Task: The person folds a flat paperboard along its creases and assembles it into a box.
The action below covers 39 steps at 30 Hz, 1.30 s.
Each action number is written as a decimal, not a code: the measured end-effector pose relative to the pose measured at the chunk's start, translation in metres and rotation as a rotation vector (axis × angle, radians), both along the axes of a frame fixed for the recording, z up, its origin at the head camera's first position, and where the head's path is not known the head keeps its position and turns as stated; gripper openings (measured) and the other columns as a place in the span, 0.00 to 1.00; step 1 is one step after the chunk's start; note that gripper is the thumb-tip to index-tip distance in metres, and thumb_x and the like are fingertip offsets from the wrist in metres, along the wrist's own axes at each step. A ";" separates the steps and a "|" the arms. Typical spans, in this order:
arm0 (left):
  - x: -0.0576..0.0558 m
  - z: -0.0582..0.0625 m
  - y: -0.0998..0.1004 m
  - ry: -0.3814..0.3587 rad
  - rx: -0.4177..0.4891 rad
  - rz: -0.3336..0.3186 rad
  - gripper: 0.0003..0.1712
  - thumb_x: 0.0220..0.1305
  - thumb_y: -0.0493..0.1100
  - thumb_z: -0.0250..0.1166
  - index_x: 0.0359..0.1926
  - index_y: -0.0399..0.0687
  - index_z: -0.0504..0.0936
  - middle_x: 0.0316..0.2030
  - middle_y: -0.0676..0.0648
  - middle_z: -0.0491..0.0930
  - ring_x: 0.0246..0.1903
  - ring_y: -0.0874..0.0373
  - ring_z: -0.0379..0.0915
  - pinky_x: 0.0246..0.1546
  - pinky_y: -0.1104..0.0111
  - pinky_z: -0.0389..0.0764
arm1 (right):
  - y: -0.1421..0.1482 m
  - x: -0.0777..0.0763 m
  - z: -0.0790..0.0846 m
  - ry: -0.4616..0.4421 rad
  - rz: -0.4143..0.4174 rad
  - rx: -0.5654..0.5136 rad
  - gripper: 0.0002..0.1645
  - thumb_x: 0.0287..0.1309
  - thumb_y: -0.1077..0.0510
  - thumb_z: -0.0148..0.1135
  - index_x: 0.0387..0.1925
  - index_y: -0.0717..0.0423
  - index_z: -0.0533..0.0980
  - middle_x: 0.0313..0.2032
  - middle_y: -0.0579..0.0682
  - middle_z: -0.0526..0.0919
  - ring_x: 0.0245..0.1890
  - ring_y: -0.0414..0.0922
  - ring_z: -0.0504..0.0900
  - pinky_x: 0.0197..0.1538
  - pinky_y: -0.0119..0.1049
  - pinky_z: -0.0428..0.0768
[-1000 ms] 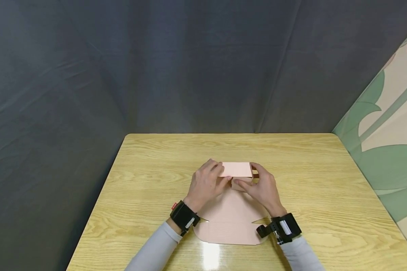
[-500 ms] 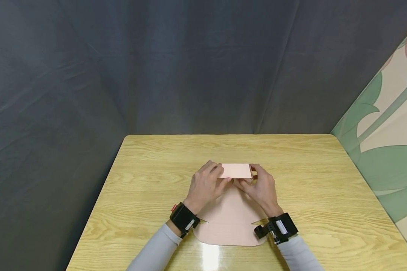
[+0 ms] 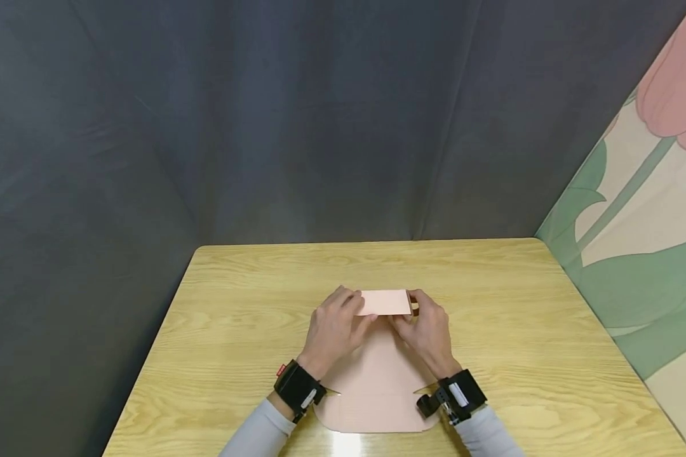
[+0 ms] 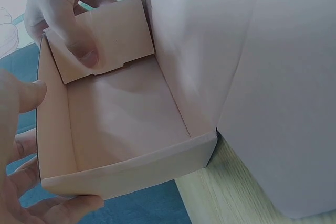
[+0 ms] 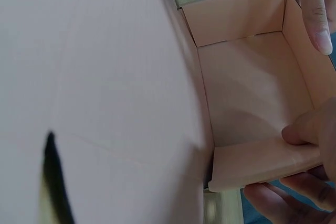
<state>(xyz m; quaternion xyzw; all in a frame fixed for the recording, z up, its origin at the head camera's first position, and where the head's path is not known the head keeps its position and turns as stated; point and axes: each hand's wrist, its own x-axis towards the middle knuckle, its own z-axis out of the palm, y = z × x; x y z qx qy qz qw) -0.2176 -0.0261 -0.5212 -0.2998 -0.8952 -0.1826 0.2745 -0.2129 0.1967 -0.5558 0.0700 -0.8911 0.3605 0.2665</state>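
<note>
A pale pink cardboard box (image 3: 384, 303), partly folded, stands with its outer wall facing up in the head view. Its long lid flap (image 3: 377, 409) spreads flat toward me. My left hand (image 3: 331, 330) grips the box's left end, the thumb over the rim and fingers outside. My right hand (image 3: 429, 333) pinches the right end. In the left wrist view its thumb presses the end flap (image 4: 123, 32) against the inside, while fingers are behind. The right wrist view shows the box floor (image 5: 247, 87) and the right thumb inside the folded end wall (image 5: 262, 161).
The box and its lid lie over a wood-grain table (image 3: 234, 304). A dark curtain (image 3: 297, 127) hangs behind and to the left. At the right is a floral panel (image 3: 640, 266). Black camera bands sit on both wrists.
The small flap under my right thumb stuck out toward me before; it has been folded into the box. Both hands keep hold of the box. The head view has tilted slightly up and right.
</note>
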 end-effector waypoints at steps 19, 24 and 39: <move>-0.013 0.004 0.007 0.017 0.015 -0.012 0.21 0.73 0.59 0.68 0.47 0.46 0.86 0.41 0.49 0.84 0.39 0.58 0.82 0.35 0.69 0.88 | 0.007 -0.014 0.007 0.013 -0.006 0.037 0.23 0.47 0.67 0.79 0.47 0.67 0.82 0.40 0.66 0.90 0.29 0.55 0.90 0.28 0.48 0.89; -0.013 0.003 0.008 0.027 0.019 -0.012 0.21 0.72 0.59 0.70 0.47 0.46 0.86 0.41 0.49 0.85 0.40 0.57 0.82 0.35 0.68 0.88 | 0.008 -0.014 0.006 0.005 -0.016 0.043 0.23 0.47 0.67 0.78 0.47 0.67 0.82 0.40 0.66 0.90 0.29 0.55 0.90 0.29 0.47 0.89; -0.013 0.002 0.010 0.030 0.010 -0.003 0.20 0.71 0.59 0.71 0.44 0.47 0.86 0.42 0.49 0.85 0.40 0.57 0.83 0.35 0.68 0.88 | 0.007 -0.015 0.004 0.009 -0.042 0.062 0.23 0.45 0.70 0.76 0.47 0.67 0.81 0.40 0.67 0.90 0.29 0.57 0.90 0.30 0.50 0.89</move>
